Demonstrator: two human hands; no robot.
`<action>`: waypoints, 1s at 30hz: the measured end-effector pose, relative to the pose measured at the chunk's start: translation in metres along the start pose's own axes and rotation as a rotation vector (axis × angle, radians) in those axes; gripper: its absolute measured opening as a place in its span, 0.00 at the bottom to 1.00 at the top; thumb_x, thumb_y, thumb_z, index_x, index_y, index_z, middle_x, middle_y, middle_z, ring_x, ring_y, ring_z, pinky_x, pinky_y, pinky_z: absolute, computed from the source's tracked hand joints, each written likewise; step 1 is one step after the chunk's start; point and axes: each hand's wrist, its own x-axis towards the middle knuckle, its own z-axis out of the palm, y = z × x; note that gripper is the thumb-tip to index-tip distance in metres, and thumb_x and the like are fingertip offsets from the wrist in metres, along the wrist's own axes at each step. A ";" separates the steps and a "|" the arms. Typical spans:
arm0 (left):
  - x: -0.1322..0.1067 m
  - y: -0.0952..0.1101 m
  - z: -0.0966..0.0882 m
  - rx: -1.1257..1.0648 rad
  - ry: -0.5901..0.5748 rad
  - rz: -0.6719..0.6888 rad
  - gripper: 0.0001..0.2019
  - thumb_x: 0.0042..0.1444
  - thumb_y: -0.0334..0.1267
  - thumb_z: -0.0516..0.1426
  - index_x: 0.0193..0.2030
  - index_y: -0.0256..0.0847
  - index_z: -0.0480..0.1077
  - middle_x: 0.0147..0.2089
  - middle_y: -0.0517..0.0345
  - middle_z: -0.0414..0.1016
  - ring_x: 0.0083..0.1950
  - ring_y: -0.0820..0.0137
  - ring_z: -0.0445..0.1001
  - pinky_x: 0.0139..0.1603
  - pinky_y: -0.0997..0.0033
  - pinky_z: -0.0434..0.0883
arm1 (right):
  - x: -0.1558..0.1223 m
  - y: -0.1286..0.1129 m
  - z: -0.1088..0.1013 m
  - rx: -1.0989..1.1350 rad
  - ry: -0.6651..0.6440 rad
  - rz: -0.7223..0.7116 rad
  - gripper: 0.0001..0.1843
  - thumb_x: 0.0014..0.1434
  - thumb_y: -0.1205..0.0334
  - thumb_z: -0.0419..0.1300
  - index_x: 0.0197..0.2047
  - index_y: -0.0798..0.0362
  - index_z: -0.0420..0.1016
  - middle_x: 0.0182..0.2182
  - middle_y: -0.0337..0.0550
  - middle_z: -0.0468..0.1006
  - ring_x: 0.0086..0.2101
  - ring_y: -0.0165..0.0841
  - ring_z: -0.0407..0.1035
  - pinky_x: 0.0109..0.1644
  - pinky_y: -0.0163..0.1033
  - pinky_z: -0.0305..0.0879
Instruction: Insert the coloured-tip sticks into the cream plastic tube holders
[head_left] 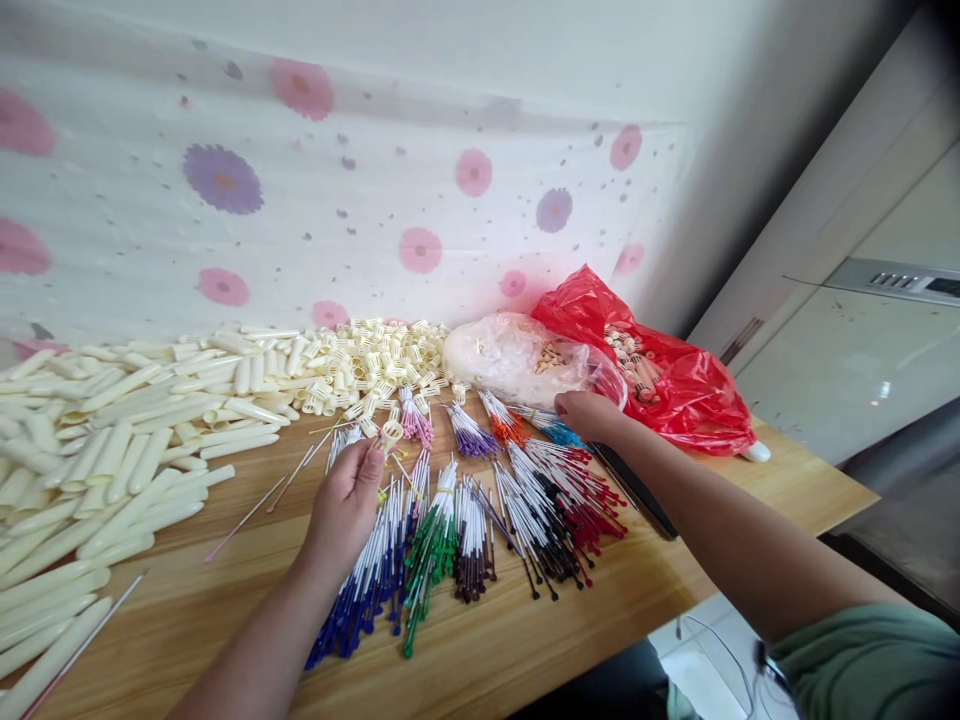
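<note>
My left hand is closed in a pinch on a small cream ring-shaped plastic piece, just above the bundles of thin white sticks with coloured ends. My right hand reaches to the far side of the bundles, fingers curled at the mouth of a clear plastic bag; what it grips, if anything, is hidden. Blue, green, dark, red, purple, orange and teal bundles lie fanned between the two hands.
Cream plastic tubes are heaped on the left of the wooden table, with cream cage-like pieces behind. A red bag of small parts lies at the right rear. A flowered sheet covers the wall. Loose pink sticks lie nearby.
</note>
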 end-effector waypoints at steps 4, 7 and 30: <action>-0.001 0.001 -0.001 -0.020 -0.028 -0.009 0.24 0.58 0.58 0.47 0.44 0.41 0.70 0.42 0.53 0.75 0.43 0.61 0.72 0.49 0.64 0.68 | -0.006 0.005 -0.003 -0.026 0.004 -0.040 0.19 0.62 0.66 0.48 0.50 0.48 0.74 0.48 0.47 0.76 0.46 0.39 0.71 0.42 0.37 0.64; -0.001 0.003 0.000 -0.038 -0.040 -0.020 0.23 0.58 0.57 0.47 0.45 0.40 0.69 0.45 0.52 0.75 0.45 0.61 0.72 0.52 0.63 0.67 | -0.008 -0.001 -0.001 -0.047 -0.001 -0.078 0.23 0.61 0.67 0.47 0.56 0.41 0.69 0.50 0.45 0.75 0.46 0.40 0.72 0.41 0.38 0.64; -0.001 0.005 0.000 -0.064 -0.034 -0.006 0.24 0.57 0.58 0.47 0.43 0.41 0.71 0.32 0.58 0.73 0.36 0.65 0.71 0.38 0.69 0.69 | -0.026 0.005 -0.064 0.441 -0.100 -0.204 0.24 0.52 0.72 0.49 0.51 0.54 0.73 0.28 0.40 0.77 0.25 0.27 0.68 0.31 0.32 0.65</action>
